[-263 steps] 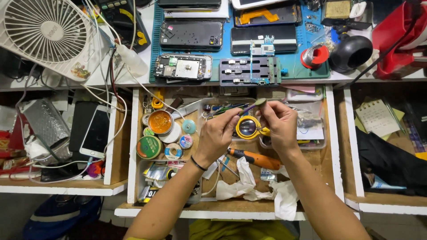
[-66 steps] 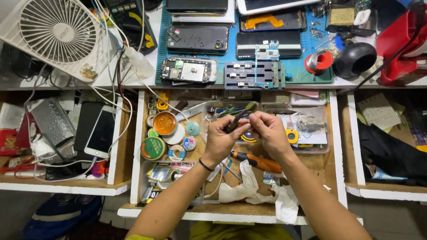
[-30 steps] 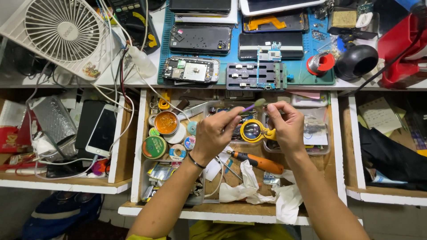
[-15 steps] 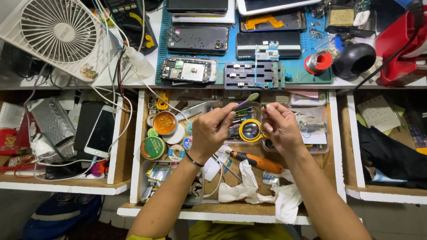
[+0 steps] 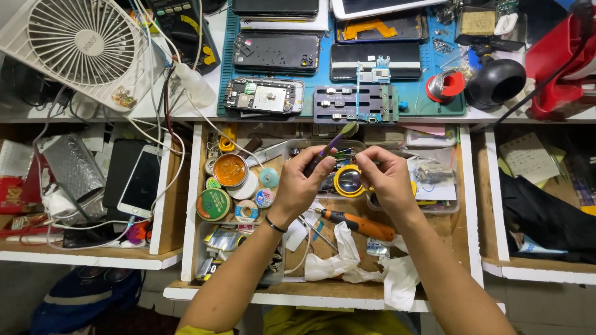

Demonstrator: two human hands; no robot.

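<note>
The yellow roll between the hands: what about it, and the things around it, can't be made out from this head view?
- Yellow tape roll: its right side is behind the right hand.
- Small part pinched by the right fingertips: too small to tell.
- Brush: its lower handle is hidden inside the left hand.
- Orange-handled tool: its far end disappears under the right forearm.
- Red object: cut off by the right edge.

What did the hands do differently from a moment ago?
The left hand tipped its purple-handled brush more upright, bristles toward the bench. The right hand drew in closer, and the yellow-rimmed round tin sits between the hands. The orange screwdriver, white tissues and open drawer stayed put.
</note>
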